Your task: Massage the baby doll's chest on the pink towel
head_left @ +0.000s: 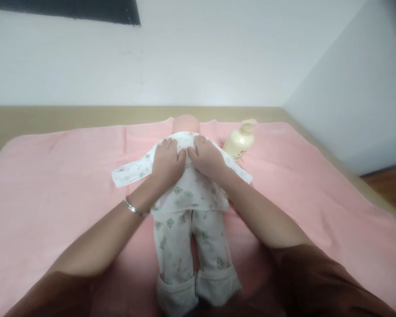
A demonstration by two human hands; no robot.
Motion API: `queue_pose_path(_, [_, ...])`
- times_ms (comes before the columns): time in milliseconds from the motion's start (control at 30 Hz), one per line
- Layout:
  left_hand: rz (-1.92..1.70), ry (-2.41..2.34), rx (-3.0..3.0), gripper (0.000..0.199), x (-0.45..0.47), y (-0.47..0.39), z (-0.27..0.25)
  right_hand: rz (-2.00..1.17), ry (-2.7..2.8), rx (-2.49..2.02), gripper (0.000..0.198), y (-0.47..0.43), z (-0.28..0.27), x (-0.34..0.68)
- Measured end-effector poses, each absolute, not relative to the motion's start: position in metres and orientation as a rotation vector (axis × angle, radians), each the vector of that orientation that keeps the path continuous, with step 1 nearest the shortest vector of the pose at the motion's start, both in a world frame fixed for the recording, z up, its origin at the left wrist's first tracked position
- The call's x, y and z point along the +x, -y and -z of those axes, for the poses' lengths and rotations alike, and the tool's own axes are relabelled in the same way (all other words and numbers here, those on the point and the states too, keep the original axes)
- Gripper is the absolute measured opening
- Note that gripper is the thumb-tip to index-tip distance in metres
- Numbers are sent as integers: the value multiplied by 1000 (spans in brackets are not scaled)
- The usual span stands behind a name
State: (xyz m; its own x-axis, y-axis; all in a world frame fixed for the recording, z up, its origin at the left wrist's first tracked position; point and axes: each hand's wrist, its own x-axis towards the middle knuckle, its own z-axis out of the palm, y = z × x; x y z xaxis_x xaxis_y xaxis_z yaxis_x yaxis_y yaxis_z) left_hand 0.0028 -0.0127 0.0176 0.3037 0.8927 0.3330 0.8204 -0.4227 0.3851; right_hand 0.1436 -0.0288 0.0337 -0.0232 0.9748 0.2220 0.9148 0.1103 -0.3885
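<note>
A baby doll [188, 187] lies lengthwise in front of me, dressed in a white patterned top and matching trousers [174, 246] with turned-up cuffs. Only the rounded top of its head [186, 123] shows beyond the collar; whether it lies face up or face down I cannot tell. My left hand [167, 162] rests flat on the upper left of the top, fingers stretched out. On the upper right lies my right hand [206, 155], its fingers extended too. The two thumbs almost meet at the middle. Both sleeves of the top spread out sideways.
A pale yellow pump bottle [240, 141] leans or lies tilted just right of the doll. Beneath everything is a pink cloth [69, 185] over a tan surface [53, 116]. White walls [201, 57] stand behind and to the right.
</note>
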Motion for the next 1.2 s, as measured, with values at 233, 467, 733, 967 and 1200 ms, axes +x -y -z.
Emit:
queue_pose_path(233, [-707,-1518,2442,50,10,33,-26,-71,2072,-1887,39,27,-36,151])
queue_pose_path(467, [-793,-1597,2160,51,0,-5,-17,368,2229,-1734,37,59,-34,128])
queue_pose_path(733, [-909,-1517,2418,48,10,24,-11,-77,2056,-1759,39,27,-32,146])
queue_pose_path(967, [-789,-1440,2362,50,8,19,-17,-74,1996,-1790,39,25,-27,147])
queue_pose_path(1200, [-791,-1459,2300,56,7,15,-12,-84,1995,-1794,40,26,-28,146])
